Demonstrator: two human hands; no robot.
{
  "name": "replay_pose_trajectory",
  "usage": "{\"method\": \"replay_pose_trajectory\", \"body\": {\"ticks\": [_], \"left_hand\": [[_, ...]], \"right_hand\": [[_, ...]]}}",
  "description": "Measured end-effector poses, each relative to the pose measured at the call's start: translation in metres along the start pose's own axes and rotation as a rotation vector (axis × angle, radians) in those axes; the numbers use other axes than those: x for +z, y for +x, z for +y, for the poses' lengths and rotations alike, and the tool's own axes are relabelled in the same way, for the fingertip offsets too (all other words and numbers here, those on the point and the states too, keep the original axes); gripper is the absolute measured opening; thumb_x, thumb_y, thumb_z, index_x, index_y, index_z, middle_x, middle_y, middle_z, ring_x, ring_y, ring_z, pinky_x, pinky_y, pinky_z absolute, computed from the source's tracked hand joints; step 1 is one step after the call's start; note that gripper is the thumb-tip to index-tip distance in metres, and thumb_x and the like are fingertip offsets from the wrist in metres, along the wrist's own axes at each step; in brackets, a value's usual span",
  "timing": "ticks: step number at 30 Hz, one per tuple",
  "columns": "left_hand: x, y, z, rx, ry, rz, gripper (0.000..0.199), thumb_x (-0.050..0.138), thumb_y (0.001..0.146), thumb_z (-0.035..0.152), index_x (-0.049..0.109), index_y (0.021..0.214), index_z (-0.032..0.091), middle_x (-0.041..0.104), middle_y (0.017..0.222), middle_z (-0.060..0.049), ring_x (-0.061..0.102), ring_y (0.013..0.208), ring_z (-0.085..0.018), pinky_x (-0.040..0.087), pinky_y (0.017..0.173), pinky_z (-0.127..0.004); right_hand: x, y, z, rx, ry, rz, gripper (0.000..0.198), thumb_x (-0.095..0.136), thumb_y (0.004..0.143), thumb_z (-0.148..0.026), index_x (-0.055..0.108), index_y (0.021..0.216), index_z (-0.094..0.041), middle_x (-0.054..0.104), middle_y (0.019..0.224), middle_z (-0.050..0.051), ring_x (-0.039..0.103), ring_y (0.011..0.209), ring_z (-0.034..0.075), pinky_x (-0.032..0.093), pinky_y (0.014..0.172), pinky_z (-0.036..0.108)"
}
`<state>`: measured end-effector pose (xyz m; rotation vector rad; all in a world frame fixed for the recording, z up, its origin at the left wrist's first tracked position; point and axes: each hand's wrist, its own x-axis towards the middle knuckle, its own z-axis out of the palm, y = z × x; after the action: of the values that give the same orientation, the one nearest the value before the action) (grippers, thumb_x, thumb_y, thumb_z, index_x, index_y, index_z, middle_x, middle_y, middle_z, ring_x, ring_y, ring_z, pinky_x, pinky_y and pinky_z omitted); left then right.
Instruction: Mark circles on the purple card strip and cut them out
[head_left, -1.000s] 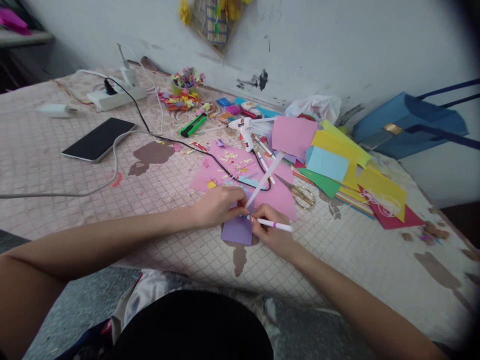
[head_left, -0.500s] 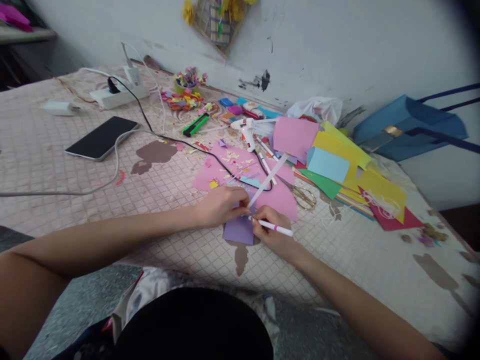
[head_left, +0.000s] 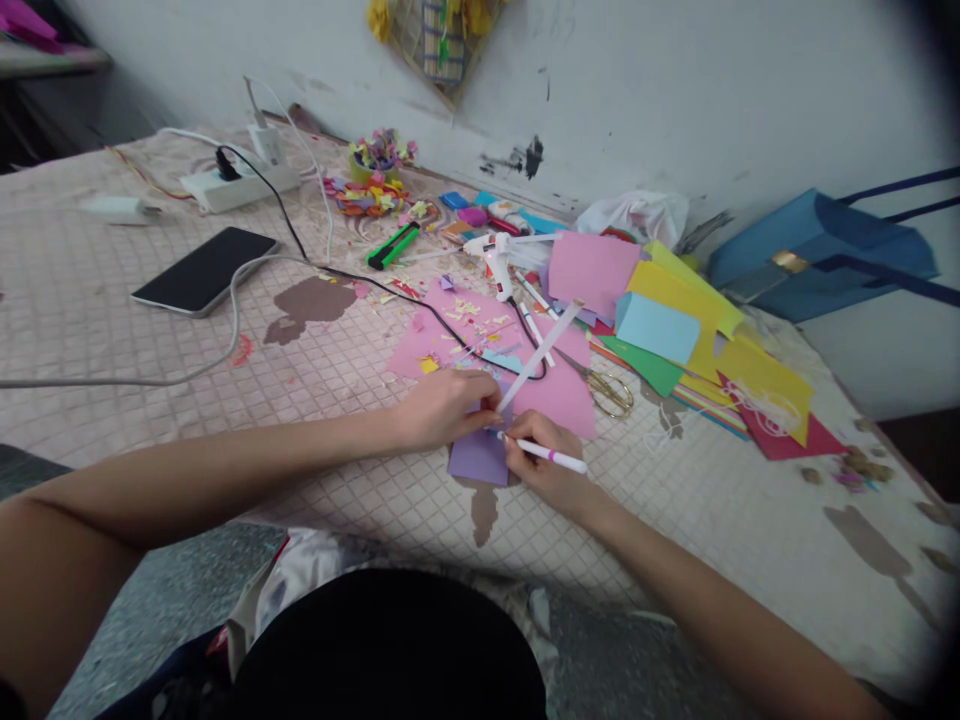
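At frame centre, little has changed: the right hand [head_left: 553, 468] still grips a slim white pink-banded pen [head_left: 553, 455]; the left hand [head_left: 451, 410], grip unclear, steadies rectangular purple paper [head_left: 478, 462]; pen work apparently continues.

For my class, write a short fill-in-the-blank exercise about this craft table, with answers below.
The right hand holds a mainly ____ pen.
The small sheet between that hand and the left hand is ____.
The scissors have ____ handles.
The phone lies on the person's ____ side.
Missing words: white; purple; gold; left.
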<state>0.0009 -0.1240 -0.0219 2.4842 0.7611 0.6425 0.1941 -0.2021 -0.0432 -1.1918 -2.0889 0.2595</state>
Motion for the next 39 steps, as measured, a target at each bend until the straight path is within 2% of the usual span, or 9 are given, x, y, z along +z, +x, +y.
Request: {"method": "replay_pose_trajectory", "body": {"ticks": [13, 25, 39], "left_hand": [[-0.003, 0.000, 0.003, -0.020, -0.031, -0.005, 0.011, 0.067, 0.085, 0.023, 0.062, 0.080, 0.014, 0.065, 0.076, -0.001, 0.059, 0.070, -0.013, 0.040, 0.065, -0.023], [0.001, 0.000, 0.000, -0.028, -0.003, 0.007, 0.011, 0.069, 0.083, 0.022, 0.062, 0.080, 0.014, 0.065, 0.077, -0.001, 0.059, 0.071, -0.014, 0.040, 0.064, -0.023], [0.001, 0.000, 0.001, -0.038, 0.014, 0.005, 0.012, 0.068, 0.084, 0.024, 0.062, 0.080, 0.015, 0.065, 0.076, -0.001, 0.059, 0.070, -0.014, 0.039, 0.063, -0.023]], "right_hand": [[0.004, -0.003, 0.001, -0.009, -0.033, -0.041, 0.012, 0.050, 0.091, -0.023, 0.049, 0.078, -0.023, 0.061, 0.069, -0.001, 0.059, 0.061, 0.013, 0.046, 0.058, 0.025], [0.004, 0.002, -0.012, -0.242, -0.205, -0.016, 0.015, 0.046, 0.093, -0.015, 0.050, 0.080, -0.022, 0.060, 0.070, 0.002, 0.060, 0.067, 0.015, 0.049, 0.062, 0.026], [0.011, -0.002, -0.013, -0.344, -0.341, -0.065, 0.020, 0.046, 0.094, -0.014, 0.051, 0.076, -0.021, 0.056, 0.071, 0.004, 0.056, 0.068, 0.018, 0.047, 0.060, 0.030]]}}
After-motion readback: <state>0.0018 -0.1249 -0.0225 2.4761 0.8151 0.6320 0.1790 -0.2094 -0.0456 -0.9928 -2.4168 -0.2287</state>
